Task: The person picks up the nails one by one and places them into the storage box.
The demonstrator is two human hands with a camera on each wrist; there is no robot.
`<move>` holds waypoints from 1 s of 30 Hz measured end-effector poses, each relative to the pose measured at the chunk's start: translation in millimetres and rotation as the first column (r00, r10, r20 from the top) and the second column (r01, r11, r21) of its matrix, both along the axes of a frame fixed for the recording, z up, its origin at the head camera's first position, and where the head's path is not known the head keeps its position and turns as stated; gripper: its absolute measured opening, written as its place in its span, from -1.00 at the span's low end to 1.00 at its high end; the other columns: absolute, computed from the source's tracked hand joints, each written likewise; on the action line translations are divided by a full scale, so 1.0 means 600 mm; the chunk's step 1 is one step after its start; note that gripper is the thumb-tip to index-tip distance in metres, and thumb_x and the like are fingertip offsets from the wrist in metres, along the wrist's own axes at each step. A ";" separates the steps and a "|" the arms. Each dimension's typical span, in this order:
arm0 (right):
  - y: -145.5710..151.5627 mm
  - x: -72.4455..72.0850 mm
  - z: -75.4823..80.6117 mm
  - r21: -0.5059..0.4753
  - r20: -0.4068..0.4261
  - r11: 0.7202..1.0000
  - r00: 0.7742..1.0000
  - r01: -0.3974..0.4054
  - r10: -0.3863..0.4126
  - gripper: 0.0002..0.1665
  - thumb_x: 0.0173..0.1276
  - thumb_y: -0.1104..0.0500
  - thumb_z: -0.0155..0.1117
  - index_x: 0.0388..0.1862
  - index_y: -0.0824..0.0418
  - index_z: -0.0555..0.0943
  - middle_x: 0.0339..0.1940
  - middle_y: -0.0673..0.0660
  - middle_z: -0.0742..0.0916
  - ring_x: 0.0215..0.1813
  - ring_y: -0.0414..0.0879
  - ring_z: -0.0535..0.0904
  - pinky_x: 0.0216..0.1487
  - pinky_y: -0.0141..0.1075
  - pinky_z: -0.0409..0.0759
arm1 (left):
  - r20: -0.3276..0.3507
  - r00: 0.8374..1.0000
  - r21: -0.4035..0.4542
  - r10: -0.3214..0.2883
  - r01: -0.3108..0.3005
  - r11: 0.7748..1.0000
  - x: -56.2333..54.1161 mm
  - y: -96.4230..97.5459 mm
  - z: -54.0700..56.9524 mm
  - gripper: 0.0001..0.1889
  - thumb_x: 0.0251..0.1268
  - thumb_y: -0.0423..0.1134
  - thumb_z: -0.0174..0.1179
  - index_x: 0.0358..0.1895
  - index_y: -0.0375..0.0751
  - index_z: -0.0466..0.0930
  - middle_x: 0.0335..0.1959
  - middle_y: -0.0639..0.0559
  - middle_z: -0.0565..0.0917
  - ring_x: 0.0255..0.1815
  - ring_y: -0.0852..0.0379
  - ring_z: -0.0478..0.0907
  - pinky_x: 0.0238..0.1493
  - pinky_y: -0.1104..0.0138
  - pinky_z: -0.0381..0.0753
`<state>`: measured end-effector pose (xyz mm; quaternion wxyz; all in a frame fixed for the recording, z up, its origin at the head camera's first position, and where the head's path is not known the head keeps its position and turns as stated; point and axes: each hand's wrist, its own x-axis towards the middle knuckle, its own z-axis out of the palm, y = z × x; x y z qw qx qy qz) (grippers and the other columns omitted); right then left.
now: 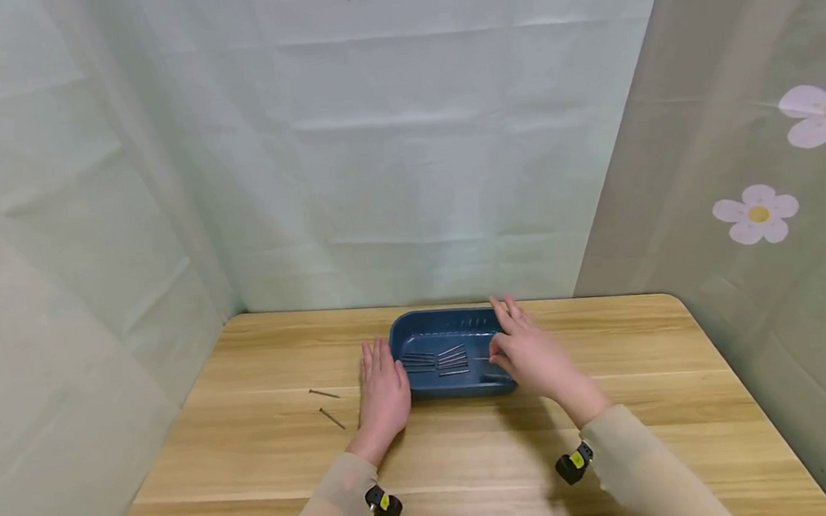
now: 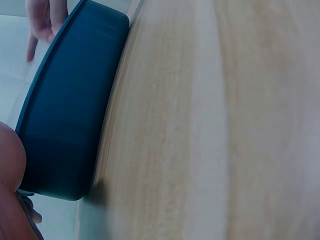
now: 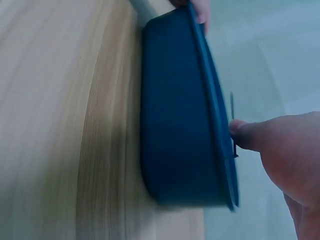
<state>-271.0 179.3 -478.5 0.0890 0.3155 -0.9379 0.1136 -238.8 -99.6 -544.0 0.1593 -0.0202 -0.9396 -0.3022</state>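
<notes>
A blue rectangular tray (image 1: pixel 420 342) sits on the wooden table, with several dark nails (image 1: pixel 453 358) lying inside in two rough groups. Along the tray's left end rests my left hand (image 1: pixel 384 392), its fingers straight against the outer wall; in the left wrist view its thumb side (image 2: pixel 9 172) is right at the rim. My right hand (image 1: pixel 536 359) is over the tray's right end, pinching a thin nail (image 3: pixel 232 106) between thumb and finger. Its other fingers stick out past the far rim. Part of the tray's right end is hidden behind this hand.
Two loose nails, an upper one (image 1: pixel 324 394) and a lower one (image 1: pixel 332 418), lie on the table (image 1: pixel 254 468) to the left of my left hand. A pale curtain (image 1: pixel 405 168) hangs close behind the table's back edge, and more fabric hangs at both sides.
</notes>
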 end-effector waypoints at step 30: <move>-0.109 -0.044 -0.039 0.299 -0.033 0.951 0.996 -0.074 0.088 -0.74 0.45 0.18 0.47 -0.49 0.01 0.76 0.72 0.30 0.29 0.76 0.26 0.01 0.69 0.07 0.07 | -0.006 1.000 0.009 -0.007 0.007 1.000 0.008 0.012 0.001 -0.43 0.71 -0.33 -0.05 0.55 -0.70 0.17 0.60 -0.55 0.24 0.70 -0.48 -0.04 0.62 -0.27 0.05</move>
